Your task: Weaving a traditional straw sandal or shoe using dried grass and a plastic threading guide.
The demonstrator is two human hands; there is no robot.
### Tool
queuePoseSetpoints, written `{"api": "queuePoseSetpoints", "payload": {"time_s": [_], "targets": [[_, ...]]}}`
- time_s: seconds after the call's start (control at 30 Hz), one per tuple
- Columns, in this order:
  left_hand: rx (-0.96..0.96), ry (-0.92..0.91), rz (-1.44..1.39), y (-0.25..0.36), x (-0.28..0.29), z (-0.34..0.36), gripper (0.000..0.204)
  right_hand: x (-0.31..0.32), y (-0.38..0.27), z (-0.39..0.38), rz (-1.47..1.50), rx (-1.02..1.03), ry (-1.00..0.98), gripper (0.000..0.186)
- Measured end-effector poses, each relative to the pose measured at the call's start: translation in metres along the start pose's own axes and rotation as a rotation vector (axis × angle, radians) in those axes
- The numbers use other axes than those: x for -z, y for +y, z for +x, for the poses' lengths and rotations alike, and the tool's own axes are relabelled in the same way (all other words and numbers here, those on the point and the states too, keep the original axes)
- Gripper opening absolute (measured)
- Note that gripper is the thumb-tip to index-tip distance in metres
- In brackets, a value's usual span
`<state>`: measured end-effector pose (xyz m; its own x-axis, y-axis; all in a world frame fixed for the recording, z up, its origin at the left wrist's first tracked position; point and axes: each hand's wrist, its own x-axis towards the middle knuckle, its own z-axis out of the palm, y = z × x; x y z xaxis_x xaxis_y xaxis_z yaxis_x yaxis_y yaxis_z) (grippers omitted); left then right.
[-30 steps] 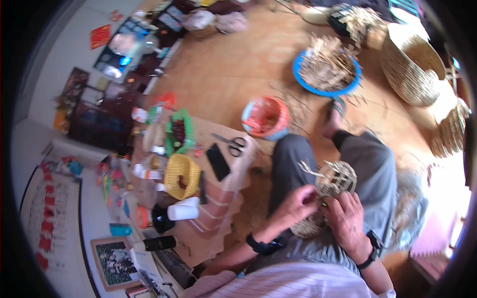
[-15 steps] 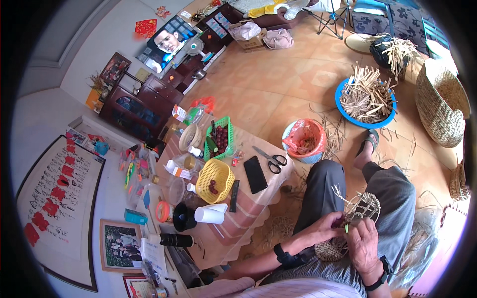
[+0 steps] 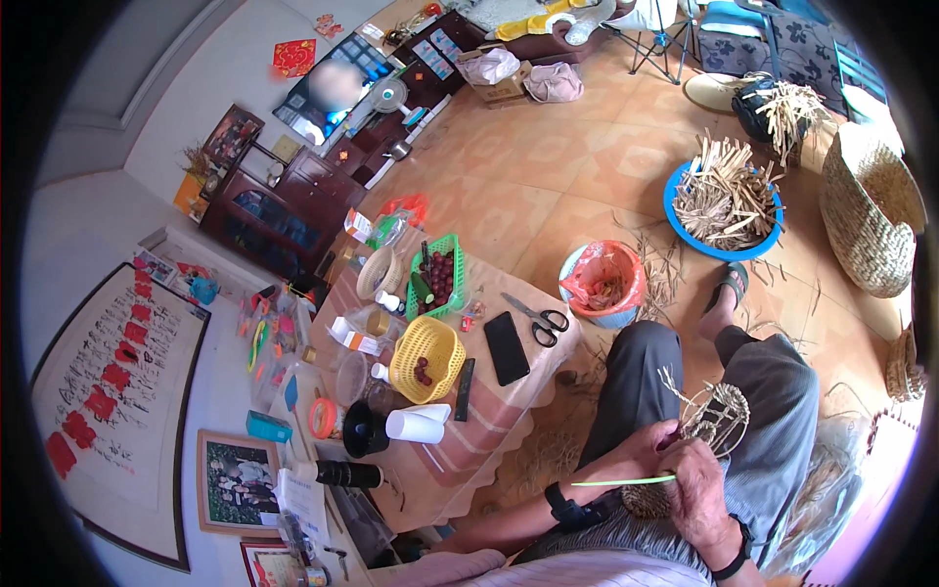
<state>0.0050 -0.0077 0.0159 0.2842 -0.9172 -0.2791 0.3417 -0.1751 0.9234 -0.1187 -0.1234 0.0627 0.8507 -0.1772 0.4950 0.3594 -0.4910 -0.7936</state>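
Note:
A small woven straw piece [image 3: 724, 423] with an open loop and loose strand ends lies over my lap. My left hand [image 3: 638, 454] is closed on its near left side, the fingertips partly hidden. Close against it, my right hand [image 3: 698, 491] is closed round one end of a thin light-green stick [image 3: 616, 481], which points left across my left forearm. Whether the stick is a needle or another tool I cannot tell. More woven straw [image 3: 646, 499] shows below the hands, half covered by them.
Left of my knees, a cloth-covered table holds scissors [image 3: 536, 318], a black phone [image 3: 506, 348], a yellow basket [image 3: 427, 360] and a green basket of fruit [image 3: 436, 278]. On the floor stand a lined bucket [image 3: 599, 284], a blue basin of straw [image 3: 675, 217] and a large woven basket [image 3: 861, 220].
My right hand has moved slightly down and left and turned. The green stick, earlier only a short bit between the hands, now shows at length toward the left.

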Motion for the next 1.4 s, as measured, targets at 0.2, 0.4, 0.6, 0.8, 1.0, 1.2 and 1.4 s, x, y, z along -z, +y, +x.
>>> {"api": "queuePoseSetpoints", "payload": {"time_s": [0.2,0.4,0.6,0.8,1.0,1.2,1.4], "targets": [[0.097,0.195,0.275,0.001,0.016,0.001,0.04,0.008,0.006,-0.008,0.569,-0.441,0.077,0.042],[-0.248,0.511,0.738,0.032,0.002,0.003,0.041,0.016,0.001,0.0,0.859,-0.542,0.191,0.044],[-0.414,0.672,0.879,0.064,0.008,-0.009,0.024,0.03,-0.011,-0.009,1.012,-0.459,0.32,0.044],[-0.484,0.701,1.058,0.062,0.009,-0.016,0.022,0.05,-0.042,-0.032,1.066,-0.521,0.377,0.042],[-0.252,0.447,0.193,0.017,0.011,-0.01,0.038,0.048,-0.027,-0.059,0.996,-0.799,0.523,0.037],[-0.215,0.466,-0.109,0.029,0.012,-0.017,0.046,0.037,-0.006,-0.042,0.962,-0.75,0.422,0.045],[-0.17,0.437,-0.144,0.022,0.009,-0.012,0.046,0.039,-0.016,-0.045,0.271,-0.66,0.212,0.047]]}}
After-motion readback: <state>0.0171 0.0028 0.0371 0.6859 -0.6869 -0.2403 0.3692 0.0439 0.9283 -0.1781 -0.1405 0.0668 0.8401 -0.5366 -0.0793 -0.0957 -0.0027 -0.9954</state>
